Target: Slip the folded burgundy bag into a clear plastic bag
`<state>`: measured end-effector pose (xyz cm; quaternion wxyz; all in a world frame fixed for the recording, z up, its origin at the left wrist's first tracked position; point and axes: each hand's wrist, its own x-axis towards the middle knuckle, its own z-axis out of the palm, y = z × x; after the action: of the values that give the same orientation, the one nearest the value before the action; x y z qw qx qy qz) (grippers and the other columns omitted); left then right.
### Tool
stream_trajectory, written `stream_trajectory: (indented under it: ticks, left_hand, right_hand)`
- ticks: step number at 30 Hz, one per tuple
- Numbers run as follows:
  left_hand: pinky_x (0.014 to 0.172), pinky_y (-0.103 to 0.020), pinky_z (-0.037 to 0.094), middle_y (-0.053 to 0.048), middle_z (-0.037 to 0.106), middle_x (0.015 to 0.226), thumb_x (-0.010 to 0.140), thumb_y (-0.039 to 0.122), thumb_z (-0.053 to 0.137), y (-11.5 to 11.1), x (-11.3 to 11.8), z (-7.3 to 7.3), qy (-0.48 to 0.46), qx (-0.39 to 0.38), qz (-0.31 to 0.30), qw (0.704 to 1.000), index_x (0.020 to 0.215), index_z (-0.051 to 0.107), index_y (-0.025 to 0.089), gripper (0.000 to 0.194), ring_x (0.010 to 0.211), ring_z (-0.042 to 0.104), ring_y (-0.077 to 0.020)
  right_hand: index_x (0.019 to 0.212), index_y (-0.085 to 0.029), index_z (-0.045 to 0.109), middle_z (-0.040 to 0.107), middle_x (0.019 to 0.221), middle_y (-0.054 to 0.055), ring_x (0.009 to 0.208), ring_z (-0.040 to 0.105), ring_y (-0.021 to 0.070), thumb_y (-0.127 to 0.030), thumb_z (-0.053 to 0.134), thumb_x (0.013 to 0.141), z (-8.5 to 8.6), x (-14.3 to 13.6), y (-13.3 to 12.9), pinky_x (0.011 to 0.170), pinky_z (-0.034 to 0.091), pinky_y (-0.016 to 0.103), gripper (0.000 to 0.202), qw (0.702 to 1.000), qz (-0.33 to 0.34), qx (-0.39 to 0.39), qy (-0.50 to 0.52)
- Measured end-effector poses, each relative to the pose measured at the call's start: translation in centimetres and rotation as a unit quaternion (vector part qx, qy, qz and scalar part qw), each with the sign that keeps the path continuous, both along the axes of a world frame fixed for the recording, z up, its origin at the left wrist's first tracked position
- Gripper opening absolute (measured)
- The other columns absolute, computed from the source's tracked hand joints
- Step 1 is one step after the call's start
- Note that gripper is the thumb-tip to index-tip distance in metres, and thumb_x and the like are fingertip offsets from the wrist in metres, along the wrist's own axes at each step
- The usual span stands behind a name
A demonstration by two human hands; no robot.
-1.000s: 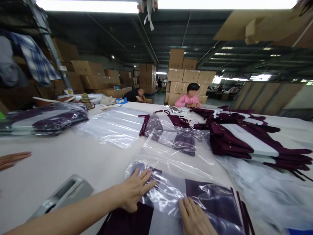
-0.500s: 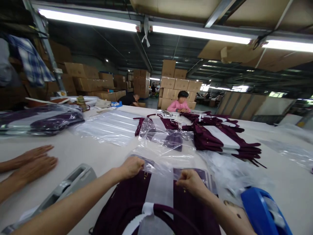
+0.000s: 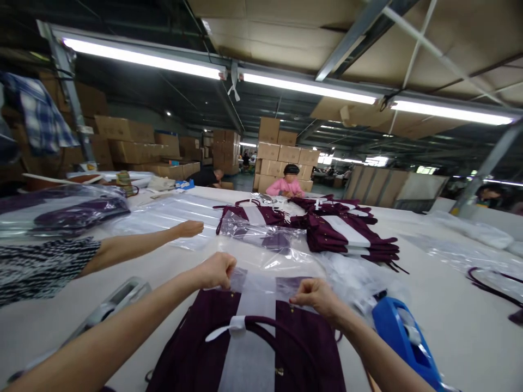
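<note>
A maroon bag with a white centre stripe lies flat on the white table directly before the wearer, its long axis running away from the camera and its top edge pointing toward the far side; the near end is cut off by the lower frame edge. Left hand and right hand are both clenched on the mouth of a clear plastic sleeve at the bag's top corners. The sleeve covers only the far end of the bag. A blue tape dispenser stands just right of the bag, a grey dispenser to the left. A co-worker's arm reaches over clear bags. A stack of 2-tone bags lies beyond.
</note>
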<state>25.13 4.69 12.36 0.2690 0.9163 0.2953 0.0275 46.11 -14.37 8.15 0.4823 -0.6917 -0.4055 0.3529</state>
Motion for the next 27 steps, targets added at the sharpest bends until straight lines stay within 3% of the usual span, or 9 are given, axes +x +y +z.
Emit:
stream_trajectory:
  ticks: [4,8,11,14,16,19,22,25,27]
  left_hand:
    - [0.05,-0.022,0.029,0.009,0.043,0.049,0.045,0.024,0.064,-1.3,-0.3,1.0,-0.029,-0.055,-0.036,0.997,0.055,0.048,0.018,0.02,0.052,0.039,-0.01]
    - [0.05,-0.022,0.029,0.005,0.043,0.051,0.057,0.035,0.056,-2.7,-0.8,2.1,-0.044,-0.059,-0.048,0.996,0.058,0.052,0.017,0.018,0.052,0.038,-0.01]
    - [0.049,-0.022,0.029,0.006,0.038,0.05,0.063,0.032,0.052,-3.4,-1.0,2.4,-0.042,-0.007,-0.04,0.998,0.055,0.048,0.017,0.018,0.051,0.037,-0.0096]
    - [0.052,-0.021,0.033,0.005,0.042,0.05,0.066,0.024,0.052,-3.9,-1.2,2.4,-0.022,0.078,-0.038,0.996,0.055,0.05,0.017,0.013,0.055,0.044,-0.0112]
    - [0.059,-0.023,0.038,0.002,0.053,0.055,0.065,0.016,0.053,-4.2,-1.4,2.3,0.003,0.144,-0.039,0.989,0.058,0.056,0.017,0.007,0.062,0.051,-0.0139]
    - [0.074,-0.029,0.045,-0.008,0.067,0.075,0.065,0.004,0.05,-4.7,-1.8,2.0,0.051,0.226,-0.046,0.972,0.069,0.065,0.015,0.018,0.078,0.061,-0.0216]
    - [0.085,-0.038,0.046,-0.018,0.069,0.093,0.07,0.0,0.044,-4.6,-2.3,1.7,0.088,0.274,-0.04,0.957,0.078,0.069,0.011,0.028,0.093,0.063,-0.0282]
    - [0.082,-0.039,0.047,-0.02,0.068,0.097,0.072,-0.002,0.04,-3.8,-2.5,1.2,0.112,0.288,-0.009,0.951,0.084,0.069,0.011,0.034,0.095,0.064,-0.0294]
    - [0.076,-0.035,0.048,-0.018,0.07,0.092,0.071,-0.001,0.042,-3.3,-2.4,0.8,0.121,0.28,0.005,0.952,0.085,0.069,0.013,0.034,0.091,0.066,-0.0283]
  right_hand:
    - [0.042,-0.02,0.046,0.053,0.044,-0.004,0.048,0.043,0.0112,-0.037,0.08,0.036,0.3,-0.4,-1.5,0.051,0.03,0.025,0.038,0.999,-0.031,0.023,-0.004]
    - [0.045,-0.02,0.047,0.048,0.043,-0.005,0.047,0.038,0.0095,-0.04,0.081,0.038,0.8,-0.7,-3.2,0.051,0.027,0.025,0.04,0.998,-0.048,0.043,-0.019]
    - [0.047,-0.02,0.047,0.05,0.046,-0.003,0.048,0.037,0.0096,-0.054,0.077,0.047,1.0,-1.1,-4.1,0.051,0.027,0.026,0.045,0.998,-0.033,0.042,-0.016]
    - [0.05,-0.02,0.047,0.055,0.052,0.0,0.05,0.042,0.0112,-0.065,0.067,0.056,1.3,-1.6,-4.5,0.054,0.029,0.027,0.05,0.999,-0.014,0.04,-0.019]
    - [0.052,-0.019,0.049,0.055,0.054,0.001,0.052,0.043,0.0118,-0.064,0.063,0.059,1.6,-2.0,-4.4,0.056,0.031,0.027,0.047,0.999,-0.012,0.041,-0.035]
    - [0.054,-0.019,0.053,0.054,0.054,0.0,0.052,0.043,0.0126,-0.061,0.059,0.062,1.9,-2.3,-4.1,0.056,0.031,0.028,0.043,0.997,-0.015,0.036,-0.06]
    - [0.053,-0.02,0.052,0.05,0.052,-0.001,0.053,0.041,0.0131,-0.057,0.057,0.063,1.9,-1.9,-3.8,0.056,0.029,0.028,0.039,0.994,-0.015,0.031,-0.1]
    - [0.048,-0.021,0.047,0.043,0.049,-0.002,0.052,0.039,0.0141,-0.049,0.058,0.062,1.7,-1.5,-3.4,0.056,0.027,0.029,0.034,0.988,-0.023,0.01,-0.152]
    - [0.053,-0.021,0.051,0.048,0.054,-0.001,0.058,0.044,0.0168,-0.044,0.06,0.063,1.8,-1.9,-3.0,0.058,0.029,0.03,0.028,0.979,-0.038,-0.004,-0.202]
